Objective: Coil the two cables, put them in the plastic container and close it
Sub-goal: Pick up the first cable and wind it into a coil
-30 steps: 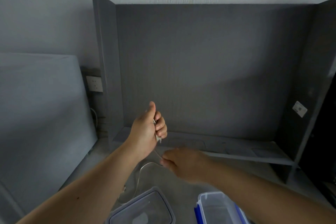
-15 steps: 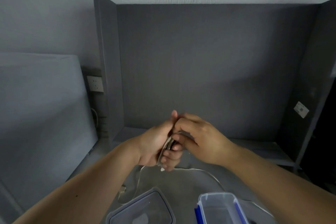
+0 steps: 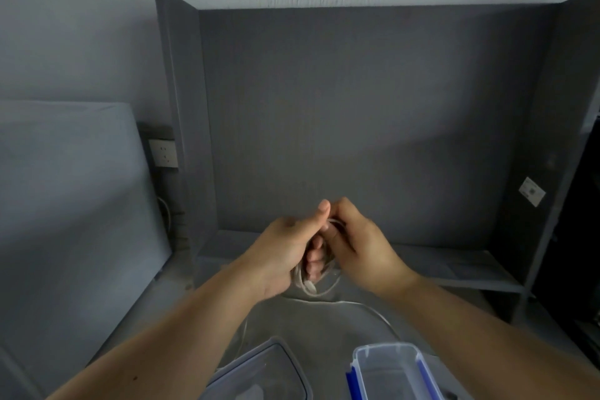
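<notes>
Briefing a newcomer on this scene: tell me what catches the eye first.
At center, the left hand holds a coil of white cable while the right hand pinches its top loop. Below, at the bottom edge, the open plastic container sits right of its lid.

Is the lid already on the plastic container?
No: the lid lies on the table left of the open plastic container, apart from it.
</notes>
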